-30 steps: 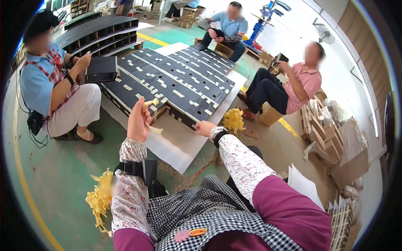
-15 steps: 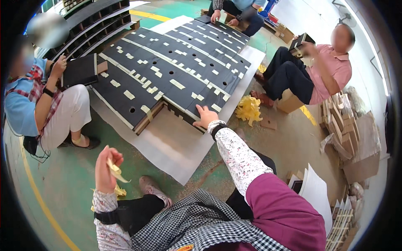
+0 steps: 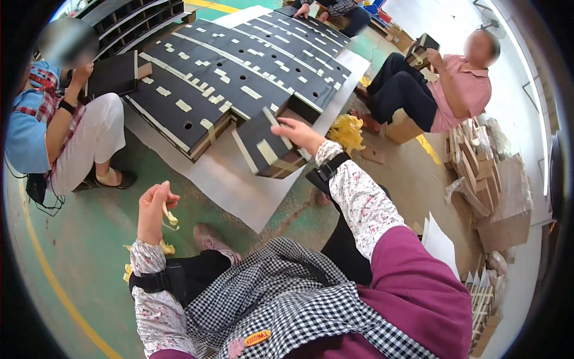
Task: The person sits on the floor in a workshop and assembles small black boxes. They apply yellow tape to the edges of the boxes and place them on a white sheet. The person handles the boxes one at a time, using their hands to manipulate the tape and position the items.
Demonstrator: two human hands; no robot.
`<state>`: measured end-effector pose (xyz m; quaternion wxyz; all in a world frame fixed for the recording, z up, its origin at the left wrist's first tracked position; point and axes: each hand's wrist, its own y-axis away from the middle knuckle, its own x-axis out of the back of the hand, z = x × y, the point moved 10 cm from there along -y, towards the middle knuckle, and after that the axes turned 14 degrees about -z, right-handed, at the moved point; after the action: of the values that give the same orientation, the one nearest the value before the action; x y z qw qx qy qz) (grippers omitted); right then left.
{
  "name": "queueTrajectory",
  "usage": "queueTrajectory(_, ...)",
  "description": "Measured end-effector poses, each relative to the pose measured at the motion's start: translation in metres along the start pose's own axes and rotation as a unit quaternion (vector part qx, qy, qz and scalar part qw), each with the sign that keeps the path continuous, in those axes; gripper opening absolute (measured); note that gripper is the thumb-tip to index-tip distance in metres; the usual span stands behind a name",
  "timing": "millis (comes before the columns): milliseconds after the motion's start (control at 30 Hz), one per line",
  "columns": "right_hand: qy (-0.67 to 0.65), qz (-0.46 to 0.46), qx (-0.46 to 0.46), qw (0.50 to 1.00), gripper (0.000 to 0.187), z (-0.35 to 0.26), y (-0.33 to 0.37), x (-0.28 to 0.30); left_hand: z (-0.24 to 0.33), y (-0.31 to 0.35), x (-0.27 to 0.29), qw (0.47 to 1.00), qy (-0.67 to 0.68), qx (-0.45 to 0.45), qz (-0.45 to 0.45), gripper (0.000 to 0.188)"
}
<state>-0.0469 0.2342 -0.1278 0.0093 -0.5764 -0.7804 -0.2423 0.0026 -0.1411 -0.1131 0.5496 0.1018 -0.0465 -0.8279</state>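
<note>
My right hand [image 3: 301,134] grips a black box [image 3: 254,130] by its upper edge, holding it tilted over the near edge of a white sheet [image 3: 242,200]. Pale masking tape strips cross the box's top and side. Beyond it lies a large block of similar black boxes [image 3: 170,93], set edge to edge, with many short tape pieces and round holes on top. My left hand [image 3: 154,206] is raised at the lower left, its fingers pinching a crumpled strip of yellowish tape [image 3: 171,219].
A person at the left holds a black box [image 3: 110,75]; another at the right holds a smaller one [image 3: 421,49]. A third person's hands [image 3: 304,10] are at the block's far end. Crumpled yellow tape [image 3: 347,133] lies right of the sheet. Cardboard pieces [image 3: 478,173] lean along the right wall.
My right hand has taken one black box out of the block's near corner and tilted it toward me, leaving a gap there. My left hand still pinches the tape.
</note>
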Motion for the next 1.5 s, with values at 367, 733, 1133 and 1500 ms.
queueTrajectory(367, -0.342, -0.137, -0.015, 0.930, 0.048, 0.042, -0.014, -0.051, -0.013, -0.020, -0.073, 0.993, -0.072, -0.010, -0.097, 0.012)
queueTrajectory(733, 0.041, -0.120, 0.030, 0.991, 0.059, 0.065, -0.023, -0.028, -0.060, -0.046, -0.115, 0.947, -0.302, -0.020, -0.106, 0.024)
queueTrajectory(1133, -0.700, -0.017, 0.206, 0.684, 0.019, -0.003, 0.048, -0.011, -0.006, -0.059, -0.160, 0.964, -0.244, -0.080, -0.073, 0.013)
queueTrajectory(1500, -0.708, 0.143, 0.249, 0.646, 0.017, -0.006, 0.060, 0.004, -0.033, -0.015, -0.254, 0.945, -0.031, 0.023, -0.325, 0.033)
